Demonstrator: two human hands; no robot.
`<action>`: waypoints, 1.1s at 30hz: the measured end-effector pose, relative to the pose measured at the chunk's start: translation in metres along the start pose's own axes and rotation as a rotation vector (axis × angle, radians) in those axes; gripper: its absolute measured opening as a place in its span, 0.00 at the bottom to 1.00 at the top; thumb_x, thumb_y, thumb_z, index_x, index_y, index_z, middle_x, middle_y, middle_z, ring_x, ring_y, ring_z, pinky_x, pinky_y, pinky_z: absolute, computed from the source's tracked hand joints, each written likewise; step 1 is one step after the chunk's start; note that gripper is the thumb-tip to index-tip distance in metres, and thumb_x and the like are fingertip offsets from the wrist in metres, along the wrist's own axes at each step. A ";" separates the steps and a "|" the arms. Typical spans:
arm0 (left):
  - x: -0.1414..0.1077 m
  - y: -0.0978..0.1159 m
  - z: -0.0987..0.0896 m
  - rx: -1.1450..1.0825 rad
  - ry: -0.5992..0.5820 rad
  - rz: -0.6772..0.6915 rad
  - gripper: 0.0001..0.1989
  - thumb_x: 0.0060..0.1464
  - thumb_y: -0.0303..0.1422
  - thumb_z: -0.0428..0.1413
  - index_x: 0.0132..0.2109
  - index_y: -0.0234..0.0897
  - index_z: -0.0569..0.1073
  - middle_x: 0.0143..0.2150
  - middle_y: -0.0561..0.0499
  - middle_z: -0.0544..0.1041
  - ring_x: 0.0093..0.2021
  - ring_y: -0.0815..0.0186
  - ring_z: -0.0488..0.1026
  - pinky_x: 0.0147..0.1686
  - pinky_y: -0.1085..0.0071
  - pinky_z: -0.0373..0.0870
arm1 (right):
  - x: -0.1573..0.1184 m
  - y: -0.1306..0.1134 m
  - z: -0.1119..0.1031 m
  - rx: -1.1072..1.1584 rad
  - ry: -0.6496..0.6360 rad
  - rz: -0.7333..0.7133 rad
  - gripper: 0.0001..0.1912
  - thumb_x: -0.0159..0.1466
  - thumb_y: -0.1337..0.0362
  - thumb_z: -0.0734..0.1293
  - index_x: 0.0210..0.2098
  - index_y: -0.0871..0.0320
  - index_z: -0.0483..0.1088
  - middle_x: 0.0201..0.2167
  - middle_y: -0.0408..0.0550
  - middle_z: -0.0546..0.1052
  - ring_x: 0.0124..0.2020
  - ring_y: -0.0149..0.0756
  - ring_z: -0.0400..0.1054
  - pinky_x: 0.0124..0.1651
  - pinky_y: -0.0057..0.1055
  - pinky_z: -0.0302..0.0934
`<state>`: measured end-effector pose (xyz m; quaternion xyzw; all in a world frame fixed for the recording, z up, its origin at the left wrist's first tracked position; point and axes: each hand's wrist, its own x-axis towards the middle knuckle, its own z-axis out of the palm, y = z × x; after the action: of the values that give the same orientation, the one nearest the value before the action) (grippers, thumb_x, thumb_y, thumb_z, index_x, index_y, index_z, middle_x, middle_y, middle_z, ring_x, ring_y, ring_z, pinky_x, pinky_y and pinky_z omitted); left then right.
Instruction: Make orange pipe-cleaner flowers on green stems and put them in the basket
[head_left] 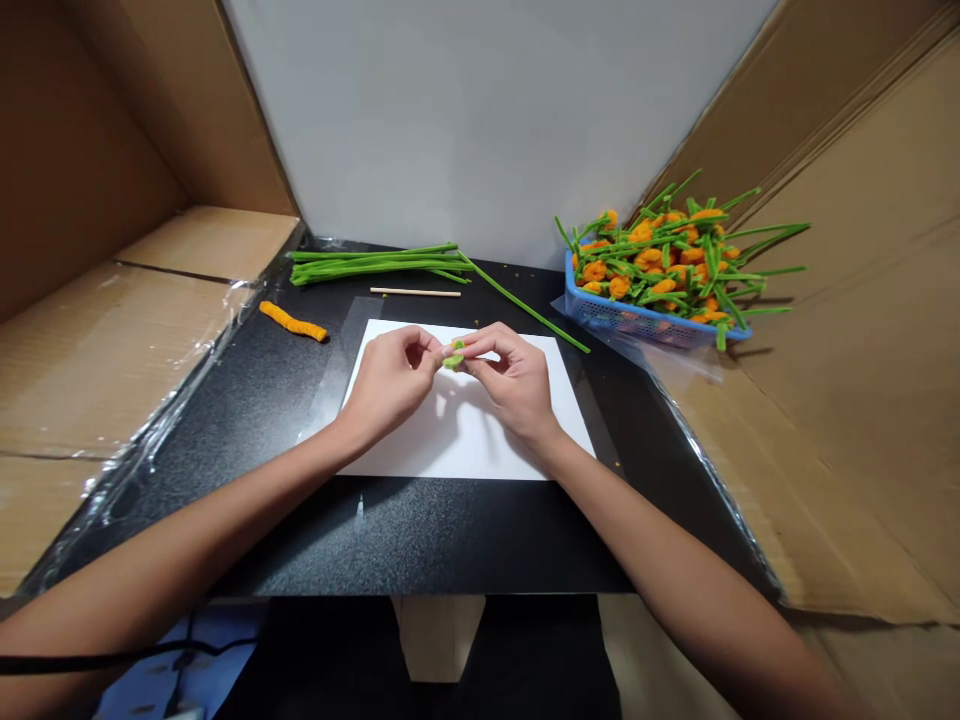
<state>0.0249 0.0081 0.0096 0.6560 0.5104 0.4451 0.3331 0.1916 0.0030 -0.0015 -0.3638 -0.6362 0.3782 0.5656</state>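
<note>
Both hands meet above a white sheet of paper (420,440) in the middle of the table. Between them is a small green and orange pipe-cleaner piece (454,358), partly covered by the fingers. My left hand (397,372) pinches it from the left with thumb and forefinger. From the right, thumb and fingertips of my right hand (517,385) close on the same piece. Just beyond the paper lie a thin wooden stick (415,292), a bundle of green pipe cleaners (367,264) and a single green pipe cleaner (532,308) set slantwise.
A blue basket (645,318) at the back right is heaped with orange and green pipe-cleaner pieces, their stems sticking out. An orange fuzzy strip (293,321) rests on the black table (420,540) at left. Cardboard walls (847,330) flank both sides; a white panel (480,120) stands behind.
</note>
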 end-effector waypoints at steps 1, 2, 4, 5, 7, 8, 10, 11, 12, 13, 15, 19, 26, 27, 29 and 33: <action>0.000 -0.001 0.001 -0.033 -0.001 -0.028 0.09 0.53 0.36 0.61 0.29 0.36 0.75 0.25 0.51 0.75 0.25 0.68 0.66 0.24 0.72 0.57 | -0.001 0.001 0.002 0.013 0.022 0.002 0.07 0.61 0.59 0.74 0.29 0.54 0.77 0.36 0.47 0.77 0.41 0.38 0.74 0.41 0.38 0.75; 0.000 -0.002 0.002 -0.072 -0.005 -0.058 0.09 0.53 0.36 0.61 0.29 0.35 0.75 0.25 0.51 0.75 0.24 0.68 0.67 0.24 0.72 0.58 | -0.002 0.001 0.003 0.026 0.040 0.000 0.07 0.61 0.59 0.74 0.29 0.54 0.77 0.37 0.47 0.77 0.41 0.38 0.74 0.42 0.38 0.75; -0.002 -0.005 0.007 -0.147 0.012 -0.084 0.10 0.52 0.36 0.63 0.29 0.35 0.74 0.27 0.50 0.76 0.27 0.68 0.69 0.27 0.71 0.62 | -0.003 0.002 0.006 0.042 0.070 -0.002 0.07 0.61 0.59 0.74 0.29 0.54 0.77 0.37 0.47 0.77 0.41 0.37 0.74 0.42 0.37 0.75; -0.003 -0.006 0.010 -0.187 0.034 -0.076 0.09 0.53 0.36 0.63 0.31 0.36 0.74 0.29 0.50 0.77 0.29 0.67 0.71 0.29 0.71 0.64 | -0.003 0.002 0.008 0.044 0.085 0.004 0.07 0.61 0.59 0.74 0.29 0.54 0.77 0.37 0.47 0.77 0.41 0.37 0.73 0.43 0.37 0.75; -0.007 -0.007 0.016 -0.287 0.061 -0.037 0.09 0.57 0.37 0.60 0.35 0.36 0.74 0.35 0.49 0.79 0.35 0.67 0.73 0.33 0.71 0.67 | -0.003 0.002 0.010 0.040 0.122 0.029 0.08 0.60 0.57 0.74 0.30 0.54 0.76 0.38 0.47 0.77 0.43 0.38 0.74 0.44 0.38 0.74; -0.009 -0.007 0.020 -0.339 0.055 -0.019 0.09 0.59 0.38 0.58 0.38 0.37 0.73 0.38 0.48 0.79 0.37 0.66 0.74 0.34 0.71 0.68 | -0.003 0.001 0.011 0.040 0.142 0.044 0.09 0.60 0.56 0.74 0.30 0.54 0.76 0.39 0.48 0.77 0.44 0.38 0.74 0.45 0.38 0.74; -0.012 -0.006 0.024 -0.397 0.022 -0.004 0.10 0.62 0.40 0.55 0.41 0.37 0.73 0.43 0.47 0.79 0.40 0.66 0.75 0.33 0.72 0.69 | -0.003 0.001 0.013 0.059 0.170 0.077 0.12 0.59 0.53 0.75 0.31 0.55 0.77 0.40 0.48 0.78 0.45 0.39 0.74 0.45 0.38 0.73; -0.012 -0.006 0.024 -0.395 0.015 -0.003 0.10 0.63 0.40 0.55 0.42 0.37 0.73 0.43 0.47 0.79 0.41 0.65 0.75 0.32 0.72 0.69 | -0.002 0.001 0.013 0.075 0.174 0.096 0.12 0.58 0.52 0.75 0.31 0.55 0.77 0.41 0.49 0.78 0.45 0.39 0.74 0.46 0.38 0.73; -0.012 -0.006 0.024 -0.375 0.022 -0.005 0.10 0.62 0.40 0.56 0.42 0.37 0.73 0.44 0.46 0.79 0.42 0.64 0.76 0.32 0.72 0.69 | -0.002 0.001 0.013 0.088 0.169 0.120 0.13 0.58 0.52 0.76 0.32 0.55 0.77 0.41 0.49 0.79 0.44 0.39 0.74 0.47 0.39 0.73; -0.012 -0.007 0.024 -0.347 0.043 -0.009 0.10 0.61 0.39 0.57 0.42 0.37 0.74 0.43 0.47 0.79 0.42 0.64 0.76 0.31 0.73 0.69 | -0.002 0.000 0.012 0.093 0.155 0.147 0.14 0.57 0.52 0.76 0.33 0.55 0.78 0.40 0.48 0.80 0.43 0.39 0.75 0.48 0.39 0.72; -0.009 -0.009 0.021 -0.307 0.082 -0.022 0.09 0.61 0.38 0.57 0.41 0.37 0.74 0.42 0.47 0.79 0.42 0.64 0.76 0.31 0.73 0.70 | -0.001 -0.001 0.010 0.071 0.113 0.196 0.13 0.56 0.54 0.77 0.34 0.56 0.79 0.38 0.48 0.81 0.42 0.39 0.76 0.49 0.39 0.72; -0.003 -0.014 0.019 -0.352 0.079 -0.042 0.08 0.59 0.37 0.58 0.39 0.36 0.74 0.39 0.49 0.78 0.39 0.66 0.76 0.34 0.73 0.74 | 0.001 -0.002 0.006 -0.029 0.042 0.209 0.09 0.57 0.58 0.76 0.33 0.56 0.80 0.38 0.49 0.82 0.42 0.40 0.76 0.43 0.37 0.72; -0.003 -0.014 0.019 -0.306 0.065 -0.017 0.11 0.59 0.40 0.58 0.38 0.35 0.75 0.37 0.49 0.78 0.33 0.68 0.76 0.35 0.71 0.74 | 0.001 -0.001 0.003 -0.232 0.003 0.068 0.06 0.62 0.59 0.72 0.33 0.54 0.81 0.36 0.48 0.82 0.39 0.40 0.76 0.37 0.35 0.68; -0.003 -0.014 0.018 -0.272 0.054 0.002 0.11 0.60 0.40 0.58 0.38 0.35 0.75 0.35 0.50 0.77 0.32 0.68 0.76 0.34 0.72 0.73 | 0.001 -0.001 0.001 -0.271 -0.015 0.022 0.05 0.63 0.60 0.72 0.34 0.53 0.81 0.36 0.48 0.82 0.38 0.40 0.75 0.37 0.35 0.68; -0.001 -0.015 0.016 -0.212 0.015 0.037 0.12 0.60 0.40 0.57 0.36 0.35 0.75 0.31 0.50 0.77 0.30 0.68 0.74 0.33 0.72 0.70 | 0.002 -0.002 -0.003 -0.387 -0.053 -0.102 0.04 0.64 0.64 0.70 0.34 0.52 0.80 0.35 0.47 0.81 0.38 0.39 0.73 0.38 0.36 0.66; 0.007 -0.016 0.007 -0.132 -0.137 0.027 0.12 0.58 0.39 0.57 0.32 0.35 0.76 0.26 0.50 0.77 0.26 0.68 0.71 0.28 0.72 0.66 | 0.005 -0.005 -0.014 -0.689 -0.201 -0.393 0.11 0.67 0.71 0.65 0.35 0.54 0.78 0.35 0.49 0.78 0.38 0.41 0.68 0.41 0.38 0.63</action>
<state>0.0261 0.0189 -0.0055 0.6682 0.4472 0.4363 0.4039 0.2049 0.0061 0.0065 -0.3646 -0.8351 0.0612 0.4073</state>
